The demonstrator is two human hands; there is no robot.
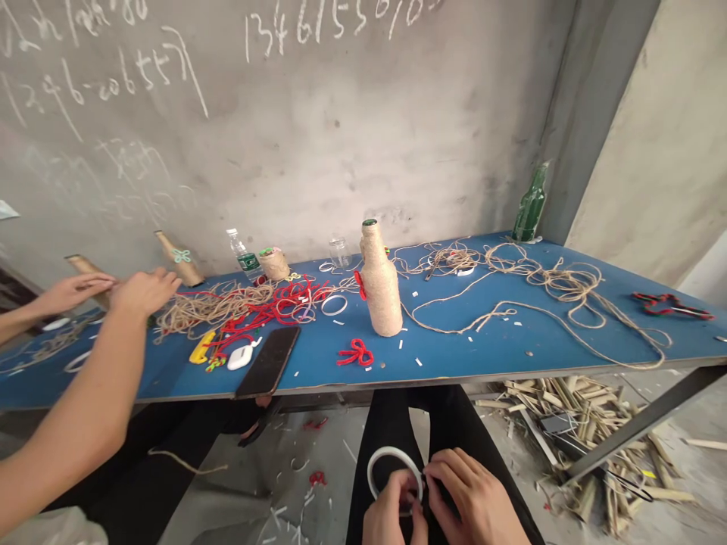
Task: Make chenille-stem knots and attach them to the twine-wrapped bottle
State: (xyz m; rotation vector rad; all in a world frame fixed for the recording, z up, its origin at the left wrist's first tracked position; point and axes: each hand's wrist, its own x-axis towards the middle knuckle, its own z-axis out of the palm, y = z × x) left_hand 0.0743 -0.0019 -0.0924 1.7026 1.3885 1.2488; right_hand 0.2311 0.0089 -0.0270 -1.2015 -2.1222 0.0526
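Observation:
Low over my lap, my left hand (393, 511) pinches a roll of tape (379, 453), a thin white ring standing on edge. My right hand (469, 496) is close against its right side, thumb and fingers pressed together; whatever is between them is too small to make out. On the blue table (454, 356) ahead stands a twine-wrapped bottle (382, 291), upright, with a red knot on its left side. A red cord bow (357, 353) lies in front of it.
At left, a co-worker's hands (145, 291) work near another wrapped bottle (180, 260). Red cord (289, 300), loose twine (568, 284), a phone (268, 362) and red-handled scissors (673, 305) lie on the table. A green bottle (531, 204) stands back right; bamboo scraps (596, 424) cover the floor.

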